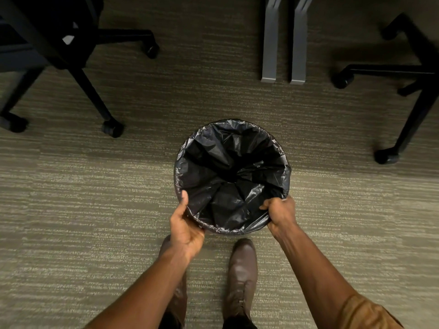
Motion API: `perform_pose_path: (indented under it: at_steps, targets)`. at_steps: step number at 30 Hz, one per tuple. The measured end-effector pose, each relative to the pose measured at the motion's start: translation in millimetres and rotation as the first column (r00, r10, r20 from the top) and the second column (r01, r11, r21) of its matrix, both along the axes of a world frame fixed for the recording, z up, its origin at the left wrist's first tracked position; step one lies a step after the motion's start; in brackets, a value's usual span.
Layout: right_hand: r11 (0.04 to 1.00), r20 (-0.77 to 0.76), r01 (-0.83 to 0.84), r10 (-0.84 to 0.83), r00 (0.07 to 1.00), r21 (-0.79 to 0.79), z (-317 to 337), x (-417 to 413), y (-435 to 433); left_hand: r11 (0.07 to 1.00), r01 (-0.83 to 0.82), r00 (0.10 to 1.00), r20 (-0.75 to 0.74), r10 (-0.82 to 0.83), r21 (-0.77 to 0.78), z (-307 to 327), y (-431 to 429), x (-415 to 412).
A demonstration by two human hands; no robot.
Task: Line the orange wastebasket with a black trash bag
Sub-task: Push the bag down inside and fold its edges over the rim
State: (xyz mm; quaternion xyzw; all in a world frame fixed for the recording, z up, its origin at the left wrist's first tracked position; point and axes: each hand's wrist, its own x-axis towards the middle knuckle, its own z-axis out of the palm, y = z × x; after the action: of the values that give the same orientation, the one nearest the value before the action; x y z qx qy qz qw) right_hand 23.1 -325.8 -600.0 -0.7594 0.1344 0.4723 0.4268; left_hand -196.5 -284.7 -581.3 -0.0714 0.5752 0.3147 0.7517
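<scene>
A round wastebasket stands on the carpet just in front of my feet, seen from straight above. A crinkled black trash bag [231,172] fills its inside and folds over the whole rim, so none of the orange shows. My left hand [185,227] grips the near-left rim, thumb lying on the bag's edge. On the near-right rim, my right hand [280,213] pinches the bag's folded edge with curled fingers.
Grey-green carpet [95,210] surrounds the basket. A black office chair base with casters [112,128] stands at the upper left, another chair base [384,156] at the right. Two grey desk legs [282,43] rise beyond the basket. My brown shoes [242,269] stand below it.
</scene>
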Motion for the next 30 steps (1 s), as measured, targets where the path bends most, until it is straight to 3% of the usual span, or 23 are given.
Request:
perform_pose_path:
  at_steps: [8, 11, 13, 15, 16, 18, 19, 20, 22, 24, 27, 30]
  targets:
    - [1.000, -0.010, -0.016, 0.016, 1.000, 0.017, -6, 3, 0, 0.998, 0.052, 0.998, 0.017, -0.052, 0.023, -9, 34, -19]
    - [1.000, -0.021, -0.018, 0.018, 1.000, 0.017, -1, 1, 0, 0.994, 0.094, 0.992, -0.091, -0.089, 0.057, -12, 49, -26]
    - [0.997, -0.057, 0.046, -0.042, 0.997, 0.067, 3, 1, -2, 0.949, 0.288, 0.932, -0.263, -0.247, 0.131, -11, 53, -29]
    - [0.984, -0.077, 0.116, -0.107, 0.991, 0.137, 3, 1, -6, 0.829, 0.543, 0.710, -0.599, -0.370, 0.132, -10, 53, -31]
    - [0.978, -0.059, 0.138, -0.130, 0.990, 0.157, 4, 1, -7, 0.750, 0.652, 0.525, -0.778, -0.346, 0.107, -9, 53, -31]
    - [0.992, 0.119, 0.020, -0.035, 0.992, 0.128, 7, 1, -12, 0.540, 0.839, 0.166, -0.977, -0.130, 0.071, -4, 54, -30]
    - [0.988, 0.291, -0.144, 0.123, 0.949, 0.052, 10, 1, -16, 0.382, 0.921, 0.087, -0.996, -0.004, 0.079, -2, 54, -29]
    - [0.943, 0.480, -0.321, 0.320, 0.817, -0.084, 13, 1, -20, 0.188, 0.979, 0.062, -0.994, 0.087, 0.078, 4, 54, -25]
    - [0.774, 0.747, -0.520, 0.574, 0.335, -0.361, 24, 6, -25, -0.211, 0.977, 0.051, -0.982, 0.181, 0.012, 6, 48, -14]
    - [0.579, 0.786, -0.638, 0.614, -0.069, -0.508, 36, 8, -20, -0.480, 0.865, -0.047, -0.977, 0.206, -0.143, 11, 38, 4]
    - [0.245, 0.678, -0.736, 0.636, -0.369, -0.631, 36, 3, -10, -0.660, 0.673, -0.305, -0.938, 0.161, -0.333, 15, 32, 23]
    - [-0.031, 0.469, -0.671, 0.691, -0.550, -0.741, 24, -2, -4, -0.733, 0.515, -0.586, -0.806, 0.077, -0.444, 10, 36, 29]
